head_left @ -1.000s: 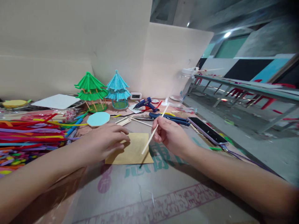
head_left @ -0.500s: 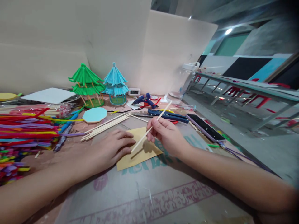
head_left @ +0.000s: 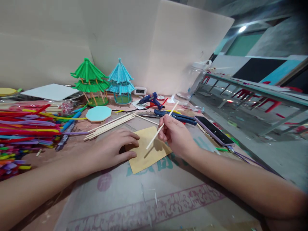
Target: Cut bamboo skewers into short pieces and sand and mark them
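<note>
Head view: the left hand (head_left: 113, 150) lies open, flat on the tan square paper sheet (head_left: 144, 158) at its 3 o'clock, while the right hand (head_left: 174, 134) pinches a thin pale wooden stick (head_left: 157, 133) slanting toward 1 o'clock above it; firm palm pressure should stop the sheet sliding.

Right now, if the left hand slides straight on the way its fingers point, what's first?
The left hand would cross the tan card, then probably meet the wooden stick held by the right hand; stick's height unclear.
</note>
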Motion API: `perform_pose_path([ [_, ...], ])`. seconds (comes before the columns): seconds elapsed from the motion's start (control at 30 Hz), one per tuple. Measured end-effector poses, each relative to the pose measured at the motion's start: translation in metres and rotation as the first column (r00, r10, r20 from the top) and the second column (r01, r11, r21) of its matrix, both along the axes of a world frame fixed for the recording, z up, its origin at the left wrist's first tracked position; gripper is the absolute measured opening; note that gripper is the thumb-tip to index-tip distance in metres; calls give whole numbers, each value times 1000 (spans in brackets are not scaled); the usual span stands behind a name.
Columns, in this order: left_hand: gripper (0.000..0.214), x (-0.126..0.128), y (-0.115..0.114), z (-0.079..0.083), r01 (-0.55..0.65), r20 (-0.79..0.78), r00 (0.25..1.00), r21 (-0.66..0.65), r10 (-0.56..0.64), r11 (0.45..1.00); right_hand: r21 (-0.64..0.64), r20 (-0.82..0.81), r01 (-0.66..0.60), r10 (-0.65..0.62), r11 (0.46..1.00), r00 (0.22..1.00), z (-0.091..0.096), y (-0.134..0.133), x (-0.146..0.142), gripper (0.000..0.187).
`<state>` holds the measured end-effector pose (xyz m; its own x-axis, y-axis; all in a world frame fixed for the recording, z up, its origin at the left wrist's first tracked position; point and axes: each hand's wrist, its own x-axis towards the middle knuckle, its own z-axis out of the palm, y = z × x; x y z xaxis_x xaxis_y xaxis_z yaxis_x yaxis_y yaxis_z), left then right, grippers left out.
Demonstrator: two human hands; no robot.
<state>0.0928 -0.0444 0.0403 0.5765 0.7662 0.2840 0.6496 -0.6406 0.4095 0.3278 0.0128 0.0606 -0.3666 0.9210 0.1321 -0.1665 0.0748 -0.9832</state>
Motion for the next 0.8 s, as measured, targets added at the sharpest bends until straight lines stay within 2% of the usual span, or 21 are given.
perform_pose_path([
  [0.07,23,0,0,-3,-31,14,999,-5,31,999,189,96,47,-66,981,993,4,-6,2,40],
  [0.17,26,0,0,-5,-43,25,999,-3,44,999,464,287,-8,-142,886,947,7,-14,4,36],
  [0.23,24,1,-1,-4,-33,27,999,-2,33,999,543,428,-139,-131,828,894,6,-16,4,30],
  [0.3,22,2,-3,-2,-32,22,999,1,32,999,548,552,-267,-104,793,827,2,-16,4,26],
  [0.37,23,3,-4,-1,-45,11,999,-5,45,999,508,630,-345,-68,789,773,-1,-15,3,25],
  [0.43,27,3,-4,0,-63,5,998,-15,63,998,435,632,-347,-8,831,775,-4,-14,2,26],
  [0.5,31,3,-4,0,-75,-1,997,-20,75,997,300,530,-284,88,910,844,-4,-12,1,28],
  [0.57,31,2,-3,0,-71,-8,997,-20,70,997,82,325,-227,190,970,927,-3,-9,-1,32],
  [0.6,30,2,-3,-1,-65,-13,998,-22,65,998,-37,211,-222,225,974,951,-3,-7,-1,34],
  [0.67,28,2,-3,-1,-60,-23,998,-26,59,998,-218,36,-245,259,945,965,-3,-3,-2,34],
  [0.73,28,3,-2,-1,-63,-33,998,-25,62,998,-303,-40,-258,258,917,965,-3,1,-2,32],
  [0.8,28,3,-2,-1,-66,-40,997,-18,65,998,-326,-63,-259,253,909,965,-4,3,-2,31],
])
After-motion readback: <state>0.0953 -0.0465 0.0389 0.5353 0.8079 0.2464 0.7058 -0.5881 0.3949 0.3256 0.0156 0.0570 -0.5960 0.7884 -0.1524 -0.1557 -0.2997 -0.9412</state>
